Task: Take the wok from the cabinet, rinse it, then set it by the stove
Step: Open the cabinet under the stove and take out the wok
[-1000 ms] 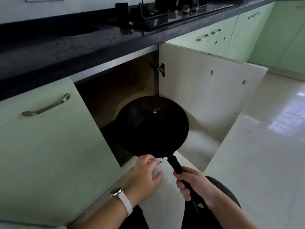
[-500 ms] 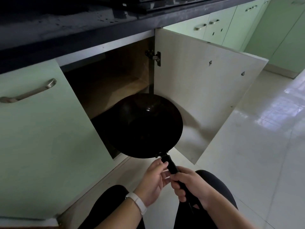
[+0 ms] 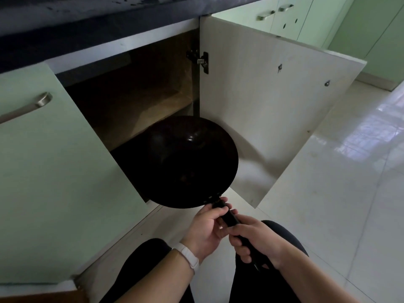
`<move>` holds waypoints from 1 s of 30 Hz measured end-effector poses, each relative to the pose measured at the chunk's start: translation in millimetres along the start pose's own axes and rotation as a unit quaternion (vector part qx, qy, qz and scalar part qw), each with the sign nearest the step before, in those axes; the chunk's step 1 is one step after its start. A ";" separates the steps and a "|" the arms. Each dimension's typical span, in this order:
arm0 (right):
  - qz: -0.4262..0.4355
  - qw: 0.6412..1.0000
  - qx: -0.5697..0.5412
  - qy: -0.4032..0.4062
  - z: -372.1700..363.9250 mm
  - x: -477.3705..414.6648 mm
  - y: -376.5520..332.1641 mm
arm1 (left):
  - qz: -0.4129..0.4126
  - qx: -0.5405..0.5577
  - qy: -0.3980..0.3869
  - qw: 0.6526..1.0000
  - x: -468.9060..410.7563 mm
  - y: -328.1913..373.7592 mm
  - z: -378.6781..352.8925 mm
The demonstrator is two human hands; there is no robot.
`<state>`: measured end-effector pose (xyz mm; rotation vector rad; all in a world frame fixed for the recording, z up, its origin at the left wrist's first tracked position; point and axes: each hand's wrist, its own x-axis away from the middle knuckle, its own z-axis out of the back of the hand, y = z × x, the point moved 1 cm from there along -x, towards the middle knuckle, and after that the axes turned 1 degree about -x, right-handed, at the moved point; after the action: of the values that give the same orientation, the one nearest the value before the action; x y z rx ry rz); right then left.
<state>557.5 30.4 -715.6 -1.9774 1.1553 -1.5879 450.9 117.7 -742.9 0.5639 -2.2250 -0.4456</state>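
Both hands are clamped on the black handle (image 3: 229,217) of the wok (image 3: 185,162), one ahead of the other. The left hand (image 3: 205,230) curls round it nearest the bowl, the right hand (image 3: 255,239) wraps the rear part, and the two almost touch. The wok lies just ahead of the left hand, its bowl in the mouth of the open cabinet (image 3: 140,101). In that dark it is hard to tell whether the underside rests on the cabinet floor or hangs clear.

Ahead and to the right of the hands, the swung-out door (image 3: 273,110) stands with its inner face just beside the wok's right rim. To the left, the edge of the closed door (image 3: 54,171) flanks the left rim. Far ahead and above, the countertop (image 3: 87,22) lip overhangs the opening. Open room lies on the tiled floor (image 3: 328,193) right of the right hand, and back toward the knees.

A second ago the left hand lay loose by the rim, off the handle, and half a second ago it was only touching it. The right hand's grip is unchanged. The wok has barely shifted in the opening.
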 end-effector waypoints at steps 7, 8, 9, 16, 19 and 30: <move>-0.034 0.999 -0.007 0.002 -2.0 25.7 -11.2 | 0.038 0.010 0.050 0.998 22.0 0.9 -25.1; -0.043 0.999 -0.008 0.003 -5.9 34.6 -15.3 | 0.050 0.011 0.060 0.997 30.9 2.8 -30.6; -0.051 0.999 -0.008 0.005 -9.9 43.9 -20.2 | 0.061 0.012 0.066 0.996 40.5 5.1 -36.9; -0.082 0.996 -0.027 0.005 -33.2 125.5 -64.0 | 0.127 0.015 0.079 0.989 109.2 23.9 -90.8; -0.079 0.996 -0.027 0.018 -44.7 160.7 -81.0 | 0.145 0.015 0.074 0.987 138.4 34.1 -117.0; -0.078 0.992 -0.063 0.070 -94.3 281.2 -142.2 | 0.190 -0.018 0.055 0.980 240.3 69.4 -201.6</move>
<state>533.5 -79.6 -406.5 -2.1107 1.2062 -1.7993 444.0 22.6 -436.1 0.1308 -2.1470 -0.2478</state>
